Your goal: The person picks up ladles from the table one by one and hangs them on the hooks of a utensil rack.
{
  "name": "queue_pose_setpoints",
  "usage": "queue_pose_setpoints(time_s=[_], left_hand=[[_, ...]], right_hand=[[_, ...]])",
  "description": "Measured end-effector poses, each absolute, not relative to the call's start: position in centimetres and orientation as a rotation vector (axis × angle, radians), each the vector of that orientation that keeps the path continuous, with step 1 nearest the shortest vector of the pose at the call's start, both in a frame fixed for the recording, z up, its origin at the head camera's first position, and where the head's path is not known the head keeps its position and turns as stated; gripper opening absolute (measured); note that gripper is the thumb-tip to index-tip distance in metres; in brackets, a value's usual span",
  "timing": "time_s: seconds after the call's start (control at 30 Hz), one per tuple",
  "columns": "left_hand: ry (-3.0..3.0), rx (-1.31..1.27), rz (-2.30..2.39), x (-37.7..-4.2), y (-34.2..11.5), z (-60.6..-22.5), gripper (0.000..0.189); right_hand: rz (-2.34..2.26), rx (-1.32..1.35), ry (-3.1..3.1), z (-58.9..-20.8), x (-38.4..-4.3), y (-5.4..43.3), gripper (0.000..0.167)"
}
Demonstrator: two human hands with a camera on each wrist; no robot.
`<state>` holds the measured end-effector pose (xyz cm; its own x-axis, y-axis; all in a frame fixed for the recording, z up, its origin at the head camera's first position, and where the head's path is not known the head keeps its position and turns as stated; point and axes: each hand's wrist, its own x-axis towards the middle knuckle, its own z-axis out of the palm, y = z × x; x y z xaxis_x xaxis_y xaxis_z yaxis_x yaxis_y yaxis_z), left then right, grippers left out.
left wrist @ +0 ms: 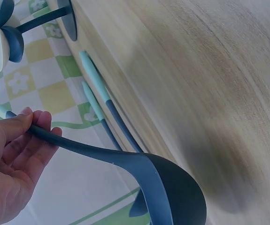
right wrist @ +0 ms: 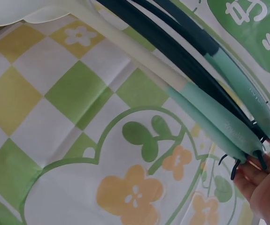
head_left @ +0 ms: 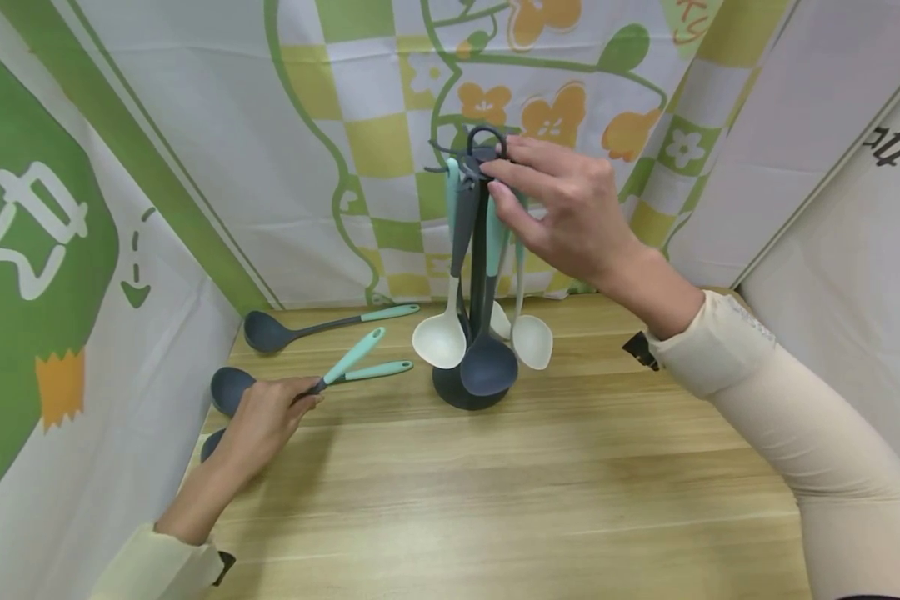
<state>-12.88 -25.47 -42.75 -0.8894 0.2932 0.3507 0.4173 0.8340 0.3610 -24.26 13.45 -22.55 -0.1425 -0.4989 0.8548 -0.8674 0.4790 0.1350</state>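
My left hand (head_left: 266, 421) pinches a dark blue ladle (left wrist: 102, 157) by its shaft, thumb over the fingers. The mint handle points away to the right; its deep bowl shows below the hand in the left wrist view. My right hand (head_left: 570, 196) holds the top of a dark utensil stand (head_left: 484, 156), its fingertips at the hooks below the loop. From the hooks hang a white ladle (head_left: 439, 340), a dark blue ladle (head_left: 489, 367) and other white-headed utensils. Mint handles (right wrist: 233, 131) hang right beside my right fingers in the right wrist view.
A dark ladle (head_left: 268, 331) lies along the table's back left, with another dark ladle (head_left: 231, 390) in front of it, partly behind my left hand. The wooden table (head_left: 532, 492) meets a patterned cloth wall (head_left: 378, 142) at the back and white side walls.
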Motion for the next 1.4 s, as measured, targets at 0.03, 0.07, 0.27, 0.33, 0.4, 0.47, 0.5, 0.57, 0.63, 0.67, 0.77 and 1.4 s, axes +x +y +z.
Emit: queue_pose_setpoints(time_s=[0.03,0.07,0.27,0.33,0.4,0.47,0.5,0.57,0.63,0.67,0.77,1.4], left_hand=[[-2.720,-0.543,-0.627,-12.8,-25.4,-42.7,0.025],[-2.708,-0.545,-0.625,-12.8,-25.4,-42.7,0.024],[-2.650,-0.558,-0.641,-12.7,-24.9,-42.2,0.024],[-2.639,-0.559,-0.649,-12.7,-24.7,-42.0,0.024],[-2.634,-0.553,-0.661,-12.7,-24.6,-41.9,0.025],[-2.630,-0.545,-0.671,-12.7,-24.4,-41.9,0.025],[-2.628,-0.540,-0.674,-12.7,-24.3,-41.8,0.025],[-2.627,-0.526,-0.680,-12.7,-24.2,-41.8,0.024],[-2.628,-0.509,-0.691,-12.8,-24.1,-41.7,0.023],[-2.631,-0.501,-0.697,-12.8,-24.0,-41.7,0.022],[-2.631,-0.489,-0.731,-12.9,-23.9,-41.6,0.022],[-2.560,-0.503,-0.809,-12.6,-23.2,-41.0,0.022]], right_hand=[[0.528,1.167,-1.789,-22.6,-24.4,13.5,0.022],[0.554,1.177,-1.783,-22.6,-24.5,13.6,0.022],[0.655,1.216,-1.756,-22.7,-25.0,13.9,0.021],[0.665,1.223,-1.751,-22.8,-25.2,14.0,0.021],[0.677,1.231,-1.745,-22.8,-25.3,14.1,0.020],[0.694,1.244,-1.738,-22.8,-25.4,14.2,0.020],[0.705,1.251,-1.735,-22.8,-25.5,14.2,0.020],[0.724,1.261,-1.732,-22.8,-25.6,14.3,0.019],[0.739,1.268,-1.733,-22.8,-25.7,14.4,0.019],[0.746,1.269,-1.737,-22.8,-25.8,14.4,0.019],[0.763,1.274,-1.752,-22.9,-25.9,14.5,0.019],[0.955,1.369,-1.774,-22.7,-27.0,15.2,0.019]])
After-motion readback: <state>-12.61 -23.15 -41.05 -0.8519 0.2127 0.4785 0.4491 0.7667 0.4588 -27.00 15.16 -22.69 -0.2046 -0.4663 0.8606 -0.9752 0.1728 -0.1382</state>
